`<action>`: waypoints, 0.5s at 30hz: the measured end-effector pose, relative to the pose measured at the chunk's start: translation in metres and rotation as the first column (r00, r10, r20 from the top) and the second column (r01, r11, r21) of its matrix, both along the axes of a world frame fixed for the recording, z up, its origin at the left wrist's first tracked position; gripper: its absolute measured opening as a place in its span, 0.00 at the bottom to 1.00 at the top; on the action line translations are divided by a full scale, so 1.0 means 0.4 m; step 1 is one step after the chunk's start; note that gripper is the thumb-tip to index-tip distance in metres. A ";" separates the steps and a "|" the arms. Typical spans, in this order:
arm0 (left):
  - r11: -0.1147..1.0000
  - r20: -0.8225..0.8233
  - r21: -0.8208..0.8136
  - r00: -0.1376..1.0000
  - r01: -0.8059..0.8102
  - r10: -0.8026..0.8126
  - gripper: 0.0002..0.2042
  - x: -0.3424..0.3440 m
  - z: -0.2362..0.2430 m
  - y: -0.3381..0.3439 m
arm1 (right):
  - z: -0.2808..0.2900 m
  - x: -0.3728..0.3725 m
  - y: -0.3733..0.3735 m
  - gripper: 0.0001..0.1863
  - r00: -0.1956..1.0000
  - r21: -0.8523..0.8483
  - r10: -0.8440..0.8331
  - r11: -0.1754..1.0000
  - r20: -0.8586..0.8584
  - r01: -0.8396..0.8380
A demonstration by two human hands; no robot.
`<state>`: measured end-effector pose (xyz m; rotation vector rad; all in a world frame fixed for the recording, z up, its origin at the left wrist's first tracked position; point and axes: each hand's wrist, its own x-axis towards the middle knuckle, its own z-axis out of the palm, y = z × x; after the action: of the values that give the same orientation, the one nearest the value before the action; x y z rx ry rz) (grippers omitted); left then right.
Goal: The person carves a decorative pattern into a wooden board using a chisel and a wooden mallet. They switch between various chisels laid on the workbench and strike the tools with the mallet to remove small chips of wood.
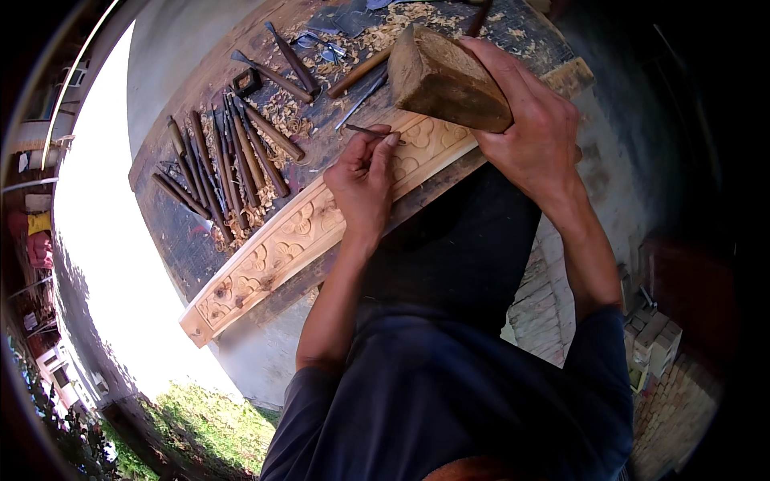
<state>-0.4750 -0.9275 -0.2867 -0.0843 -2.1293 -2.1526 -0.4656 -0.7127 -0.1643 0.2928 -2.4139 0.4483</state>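
My left hand (361,183) is closed round a thin dark carving chisel (366,130), held low over a long pale board (266,276). Leaf and flower shapes stand in relief along that board, which runs slantwise across the near edge of the workbench. A chunky wooden mallet (449,78) is gripped in my right hand (539,120), raised above the board just right of the chisel. Its block hides part of the carving, and I cannot make out a handle. The chisel's cutting tip is too small to tell.
Several wooden-handled chisels (233,160) lie bunched on the dark workbench (188,252), left of the board. More tools, a small dark square block (245,81) and eyeglasses (322,48) lie farther back among wood shavings (377,32). Grey bricks (654,341) stand on the ground at right.
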 end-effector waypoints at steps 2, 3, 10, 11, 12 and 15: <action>0.980 -0.123 -0.182 0.991 -0.083 0.061 0.05 0.012 -0.015 0.010 | 0.005 -0.007 -0.015 0.43 0.998 0.052 0.050 0.998 -0.045 -0.048; 0.955 -0.187 -0.268 0.979 -0.129 0.080 0.04 0.015 -0.019 0.016 | 0.007 -0.011 -0.018 0.43 0.995 0.078 0.073 0.995 -0.067 -0.068; 0.950 -0.315 -0.237 0.942 -0.201 0.120 0.03 0.004 -0.063 0.033 | -0.001 -0.033 -0.025 0.47 0.972 0.199 0.220 0.959 -0.082 -0.200; 0.951 -0.312 -0.238 0.943 -0.197 0.117 0.03 0.005 -0.064 0.035 | 0.000 -0.033 -0.024 0.47 0.970 0.215 0.230 0.954 -0.081 -0.208; 0.949 -0.286 -0.256 0.952 -0.182 0.106 0.04 0.009 -0.065 0.033 | 0.001 -0.033 -0.022 0.46 0.967 0.229 0.240 0.949 -0.080 -0.217; 0.924 -0.248 -0.342 0.965 -0.168 0.084 0.09 0.009 -0.054 0.026 | 0.000 -0.037 -0.014 0.44 0.962 0.262 0.257 0.938 -0.087 -0.227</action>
<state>-0.4715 -0.9172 -0.3085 -0.2090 -2.2908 -1.5730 -0.4805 -0.7181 -0.1644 0.7153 -2.3239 0.2233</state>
